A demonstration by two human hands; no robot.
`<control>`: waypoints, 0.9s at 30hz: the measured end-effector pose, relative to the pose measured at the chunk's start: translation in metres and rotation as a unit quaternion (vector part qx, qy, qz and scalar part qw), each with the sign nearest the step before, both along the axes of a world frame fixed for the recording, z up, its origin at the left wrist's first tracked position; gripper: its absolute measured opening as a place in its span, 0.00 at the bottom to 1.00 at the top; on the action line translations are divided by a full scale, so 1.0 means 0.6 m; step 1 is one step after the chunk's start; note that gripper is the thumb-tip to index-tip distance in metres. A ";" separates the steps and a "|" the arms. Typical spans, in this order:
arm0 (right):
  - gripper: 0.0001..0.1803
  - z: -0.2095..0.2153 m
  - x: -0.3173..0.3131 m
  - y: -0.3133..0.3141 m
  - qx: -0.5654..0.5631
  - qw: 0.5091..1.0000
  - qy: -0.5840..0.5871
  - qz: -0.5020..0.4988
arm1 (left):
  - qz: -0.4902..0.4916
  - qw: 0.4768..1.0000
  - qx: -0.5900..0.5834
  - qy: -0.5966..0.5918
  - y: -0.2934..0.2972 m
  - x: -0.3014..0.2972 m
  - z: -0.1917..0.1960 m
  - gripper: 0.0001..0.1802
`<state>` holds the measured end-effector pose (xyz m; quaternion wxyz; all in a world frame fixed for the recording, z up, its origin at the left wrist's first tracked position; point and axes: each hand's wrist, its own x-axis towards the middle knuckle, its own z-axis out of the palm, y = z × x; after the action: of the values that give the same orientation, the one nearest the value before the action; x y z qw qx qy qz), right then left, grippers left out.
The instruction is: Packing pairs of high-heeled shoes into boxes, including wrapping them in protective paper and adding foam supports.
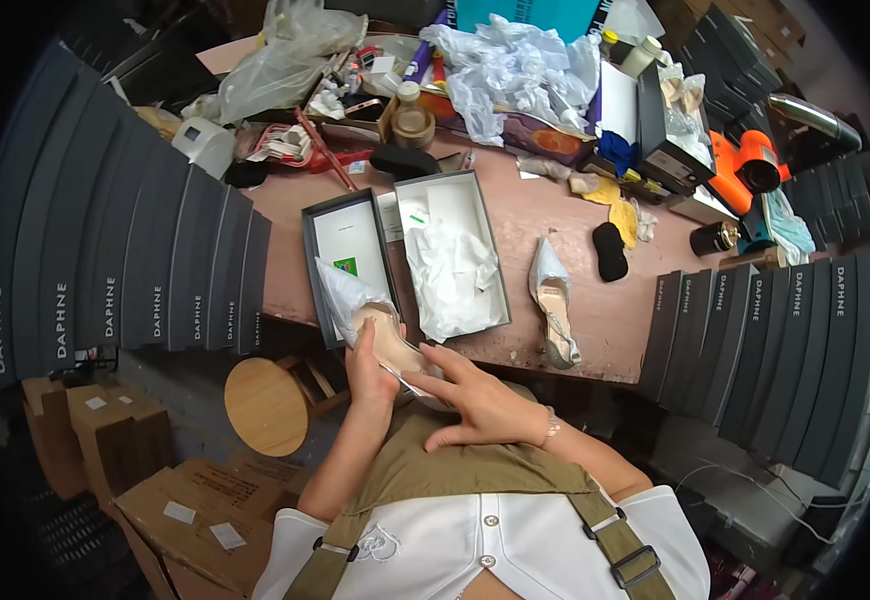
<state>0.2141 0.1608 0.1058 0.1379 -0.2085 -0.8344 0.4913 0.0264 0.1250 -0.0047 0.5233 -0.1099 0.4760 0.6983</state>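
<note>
A slingback shoe [387, 335] with a pointed toe wrapped in white tissue is held in front of my apron, toe pointing away from me. My left hand [369, 372] is closed around its side. My right hand [475, 395] lies across the heel end, fingers apart and touching the shoe, thumb spread away. The matching shoe [552, 300], its toe also wrapped, lies on the table to the right. Between them sits an open shoebox [501, 290] with crumpled white tissue [445, 275] inside. Left of it is the dark box lid [310, 235], partly covered by the held shoe.
Stacks of dark shoeboxes rise at the left [135, 220] and right [745, 340]. Along the back are crumpled tissue [515, 70], an orange heat gun [740, 170] and a black pad [610, 251]. A wooden stool [266, 407] and cardboard cartons [205, 510] stand lower left.
</note>
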 end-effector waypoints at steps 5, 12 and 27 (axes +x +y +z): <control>0.32 -0.037 0.043 0.002 -0.128 0.985 -0.020 -0.116 | -0.247 0.954 0.162 0.046 0.044 0.002 0.057 0.26; 0.31 0.034 0.254 -0.031 -0.202 0.873 0.123 -0.427 | -0.652 0.374 0.188 0.632 0.193 0.070 -0.111 0.18; 0.29 -0.029 0.392 -0.019 -0.312 0.854 0.208 -0.360 | -0.480 0.511 0.061 0.710 0.226 0.105 -0.158 0.07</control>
<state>0.4494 0.1494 0.0884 0.4032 -0.4197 -0.4558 0.6735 0.0892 0.2604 -0.0997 0.2712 0.7001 0.6252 0.2132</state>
